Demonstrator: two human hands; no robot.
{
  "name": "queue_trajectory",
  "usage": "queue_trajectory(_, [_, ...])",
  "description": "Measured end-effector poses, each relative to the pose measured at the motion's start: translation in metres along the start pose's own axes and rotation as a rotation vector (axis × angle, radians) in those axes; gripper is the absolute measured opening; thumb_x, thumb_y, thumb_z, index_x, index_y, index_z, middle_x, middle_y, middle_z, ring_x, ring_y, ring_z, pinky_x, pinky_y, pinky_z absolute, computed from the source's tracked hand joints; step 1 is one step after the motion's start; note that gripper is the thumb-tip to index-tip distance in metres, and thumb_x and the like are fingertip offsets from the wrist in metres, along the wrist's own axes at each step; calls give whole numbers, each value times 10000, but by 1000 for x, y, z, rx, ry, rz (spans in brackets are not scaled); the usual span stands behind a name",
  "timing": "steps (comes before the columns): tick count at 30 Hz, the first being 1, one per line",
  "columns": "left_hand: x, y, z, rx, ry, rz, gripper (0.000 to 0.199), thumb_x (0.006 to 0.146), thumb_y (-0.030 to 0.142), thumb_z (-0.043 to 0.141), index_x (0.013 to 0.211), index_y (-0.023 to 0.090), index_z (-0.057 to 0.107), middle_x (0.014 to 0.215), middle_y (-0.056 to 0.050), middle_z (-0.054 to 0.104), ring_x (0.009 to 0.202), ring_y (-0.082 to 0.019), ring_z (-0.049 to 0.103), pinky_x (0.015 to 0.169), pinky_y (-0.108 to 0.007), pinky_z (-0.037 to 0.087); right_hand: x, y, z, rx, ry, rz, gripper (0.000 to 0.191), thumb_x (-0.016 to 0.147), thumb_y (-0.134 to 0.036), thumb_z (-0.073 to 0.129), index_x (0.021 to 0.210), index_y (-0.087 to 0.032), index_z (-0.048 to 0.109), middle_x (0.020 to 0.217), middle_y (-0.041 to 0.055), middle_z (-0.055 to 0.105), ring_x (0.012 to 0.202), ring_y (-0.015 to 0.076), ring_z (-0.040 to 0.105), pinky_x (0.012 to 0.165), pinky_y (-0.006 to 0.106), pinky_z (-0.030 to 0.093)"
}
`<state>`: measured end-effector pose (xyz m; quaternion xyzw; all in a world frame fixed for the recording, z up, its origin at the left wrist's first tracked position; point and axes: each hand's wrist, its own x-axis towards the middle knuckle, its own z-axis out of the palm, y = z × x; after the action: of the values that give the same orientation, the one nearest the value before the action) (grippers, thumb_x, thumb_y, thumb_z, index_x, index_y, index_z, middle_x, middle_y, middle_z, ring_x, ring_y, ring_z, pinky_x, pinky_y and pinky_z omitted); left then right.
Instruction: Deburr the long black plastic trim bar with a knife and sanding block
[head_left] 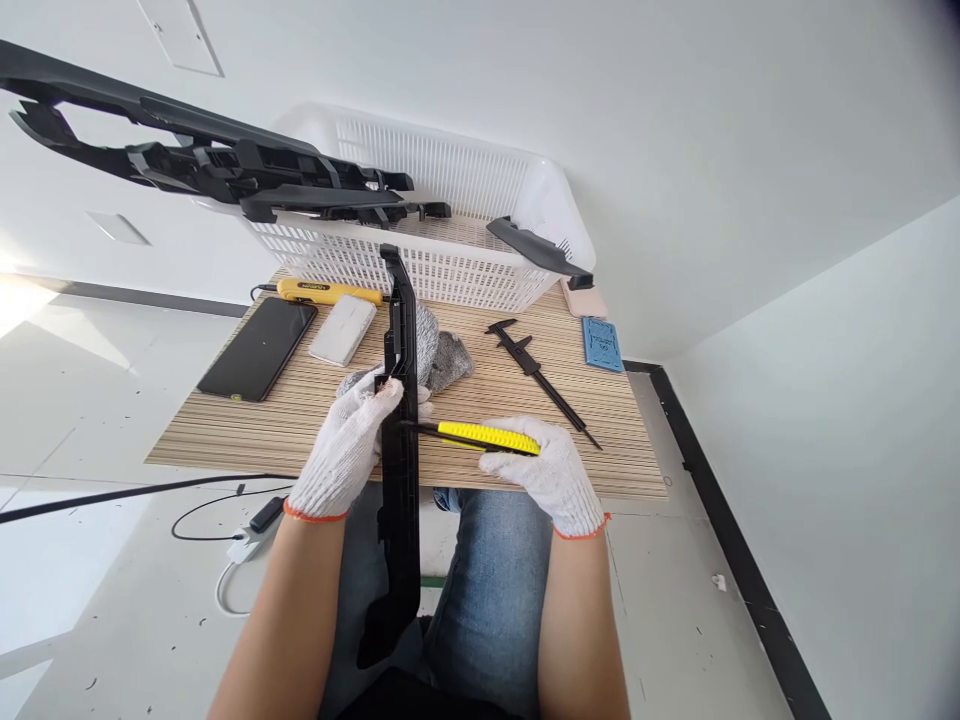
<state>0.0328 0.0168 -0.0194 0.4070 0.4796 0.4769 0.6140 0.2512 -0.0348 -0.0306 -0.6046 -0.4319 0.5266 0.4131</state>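
My left hand (346, 440), in a white knitted glove with an orange cuff, grips a long black plastic part (401, 480) near its middle. The part stands lengthwise in front of me, its upper end over the table and its lower end over my legs. In my right hand (546, 470), gloved the same way, is a yellow-and-black utility knife (487, 437). The knife's dark front end points left and meets the part just below my left fingers. Behind the part lies a grey cloth (450, 362).
A white basket (465, 275) with black plastic parts (225, 160) stands at the back. On the table (247, 435) are a phone (259, 350), a white block (343, 330), a yellow tool (322, 292), black calipers (541, 378) and a blue card (601, 344). Cables (150, 490) run at left.
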Motion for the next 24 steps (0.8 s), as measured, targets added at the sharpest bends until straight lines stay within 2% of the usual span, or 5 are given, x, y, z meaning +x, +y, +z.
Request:
queue_trajectory(5, [0, -3, -2, -21, -2, -3, 394, 805, 550, 793, 915, 192, 671, 918, -65, 769, 859, -246, 749, 771, -332, 603, 0, -1, 1, -4, 68, 9, 496, 595, -404, 908, 1033, -195, 812, 802, 34, 763, 673, 194, 690, 612, 310, 569])
queue_trajectory(12, [1, -3, -2, -28, 5, -11, 412, 788, 554, 801, 929, 191, 667, 902, -64, 763, 836, -242, 748, 751, -328, 608, 1, -1, 1, -8, 58, -3, 494, 602, -420, 895, 1035, -198, 816, 810, 33, 763, 677, 186, 677, 602, 299, 558])
queue_trajectory(15, [1, -3, -1, -41, -4, -17, 423, 793, 554, 797, 970, 188, 678, 909, -67, 764, 834, -238, 748, 748, -326, 606, 0, -2, 1, -14, -14, -10, 445, 566, -373, 914, 966, -198, 824, 854, 39, 771, 729, 193, 696, 660, 304, 578])
queue_trajectory(20, [1, -1, 0, -40, 0, -5, 418, 785, 551, 801, 941, 184, 676, 923, -77, 767, 857, -247, 749, 731, -318, 602, 0, 0, 1, 0, 67, -1, 446, 617, -421, 889, 994, -194, 819, 706, 8, 713, 589, 151, 616, 547, 275, 523])
queue_trajectory(24, [1, 0, 1, -39, 1, -27, 466, 777, 579, 798, 988, 178, 690, 920, -86, 772, 843, -251, 751, 691, -311, 594, 0, 1, 0, -19, 7, -23, 440, 583, -380, 910, 973, -198, 823, 868, 42, 766, 716, 184, 683, 632, 293, 566])
